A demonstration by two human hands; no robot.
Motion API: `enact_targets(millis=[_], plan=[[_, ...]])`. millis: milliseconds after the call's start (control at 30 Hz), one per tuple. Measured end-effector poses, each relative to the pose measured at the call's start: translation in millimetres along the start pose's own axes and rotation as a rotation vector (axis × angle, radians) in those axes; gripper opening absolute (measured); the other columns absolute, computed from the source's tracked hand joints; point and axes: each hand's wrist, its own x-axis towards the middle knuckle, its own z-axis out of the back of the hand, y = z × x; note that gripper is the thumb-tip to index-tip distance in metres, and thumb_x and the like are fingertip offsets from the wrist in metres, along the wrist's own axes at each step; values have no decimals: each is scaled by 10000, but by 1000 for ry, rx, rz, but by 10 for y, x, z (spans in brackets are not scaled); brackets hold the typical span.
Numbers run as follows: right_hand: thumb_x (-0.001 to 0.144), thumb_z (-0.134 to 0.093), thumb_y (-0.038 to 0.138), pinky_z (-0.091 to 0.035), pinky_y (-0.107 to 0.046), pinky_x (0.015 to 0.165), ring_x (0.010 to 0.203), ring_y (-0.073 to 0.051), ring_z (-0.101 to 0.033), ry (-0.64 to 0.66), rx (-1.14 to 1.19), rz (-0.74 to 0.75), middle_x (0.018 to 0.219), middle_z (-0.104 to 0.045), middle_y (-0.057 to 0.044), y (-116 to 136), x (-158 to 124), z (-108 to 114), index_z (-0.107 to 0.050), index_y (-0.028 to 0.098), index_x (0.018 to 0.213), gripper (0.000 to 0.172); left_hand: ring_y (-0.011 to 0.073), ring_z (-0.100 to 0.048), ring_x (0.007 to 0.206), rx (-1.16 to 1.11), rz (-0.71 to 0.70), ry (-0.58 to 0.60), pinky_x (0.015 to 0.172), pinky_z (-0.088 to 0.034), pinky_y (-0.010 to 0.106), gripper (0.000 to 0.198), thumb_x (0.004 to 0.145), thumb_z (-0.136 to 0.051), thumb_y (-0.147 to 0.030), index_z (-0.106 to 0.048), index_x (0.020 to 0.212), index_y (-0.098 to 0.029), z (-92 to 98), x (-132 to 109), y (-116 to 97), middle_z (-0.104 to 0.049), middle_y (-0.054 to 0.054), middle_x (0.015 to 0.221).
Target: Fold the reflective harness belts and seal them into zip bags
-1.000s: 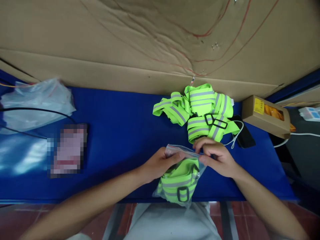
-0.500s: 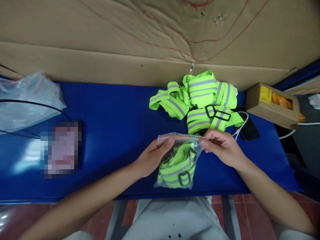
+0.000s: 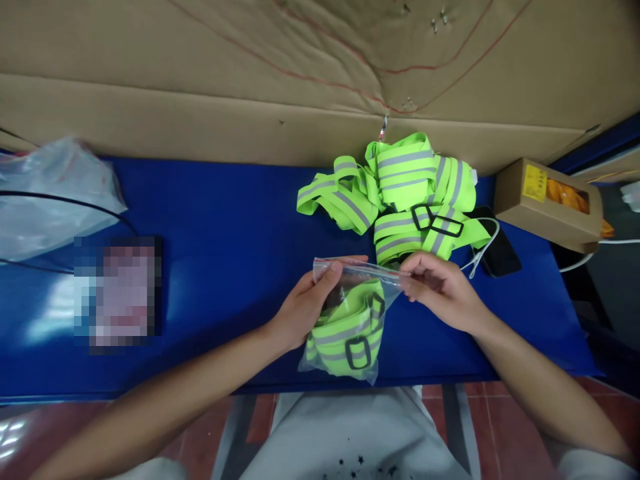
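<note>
Left hand (image 3: pixel 303 310) was clamped on the upper left of a clear zip bag (image 3: pixel 357 277), thumb laid across the front. Right hand (image 3: pixel 440 290) was pinched on the upper right corner, fingers curled.

Left to right: translucent plastic bags (image 3: pixel 55 193) were heaped at the far left of the blue table (image 3: pixel 240 220), crossed by a black cable (image 3: pixel 60 196). Just nearer, a flat dark-edged item (image 3: pixel 125 287) was placed, face pixelated.

Zip bag was held between both hands over the table's near side, mouth up, slightly tilted. Film was thin, glossy, creased; reddish line was seen along the top. Whether the zip was sealed couldn't be told. Inside, a neon yellow-green strap (image 3: pixel 340 333) with grey stripes was folded into a loose bundle; two black buckles (image 3: pixel 358 338) were visible, one facing front, one higher at right. Top portion was left unfilled.

Beyond it, matching straps (image 3: pixel 407 177) were piled, black buckles on the front bundle. A flat black device (image 3: pixel 503 257) was partly covered by a white cable (image 3: pixel 487 248). Far right, a cardboard box (image 3: pixel 547 203) was set, yellow-labelled, orange contents seen through its window.
</note>
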Motion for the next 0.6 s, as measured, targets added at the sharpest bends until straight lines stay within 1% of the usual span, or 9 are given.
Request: enact_targets(millis=[100,233,367,500,600], plan=[[962,-674,254,-464,-216,571,613,-94,-576,-29,31,3,741,-624,21,-17,11,3,-633,203,891,97,246,-723,1112,6,-11,-10,828,-584,283,463,911,-681,-598,-760,1209,-252,11,12,-3,-788,40,1166],[953,-662,207,-442,-202,546,599,-86,-559,-74,8,48,733,-609,28,-38,10,-34,-615,204,885,83,261,-707,1163,31,-55,17,758,-590,267,462,893,-695,-612,-768,1197,-273,6,8,-18,-783,27,1183],[937,-657,173,-443,-194,575,654,-88,-567,-113,-33,105,771,-596,26,-35,-12,-76,-581,206,845,124,249,-736,1071,63,-77,26,823,-596,299,472,910,-668,-623,-765,1206,-267,6,-20,-11,-795,39,1124],[945,-634,158,-441,-191,574,657,-86,-554,-76,-54,99,790,-585,30,-23,-42,-105,-597,215,913,76,236,-744,986,113,-78,64,813,-587,302,502,934,-628,-632,-747,1247,-258,33,-48,30,-794,53,1100],[951,-624,155,-440,-197,581,660,-90,-546,-49,-20,105,788,-573,30,-25,-50,-116,-589,216,886,96,228,-740,957,130,-75,82,804,-580,296,508,950,-613,-618,-733,1272,-244,44,-61,57,-790,59,1102]])
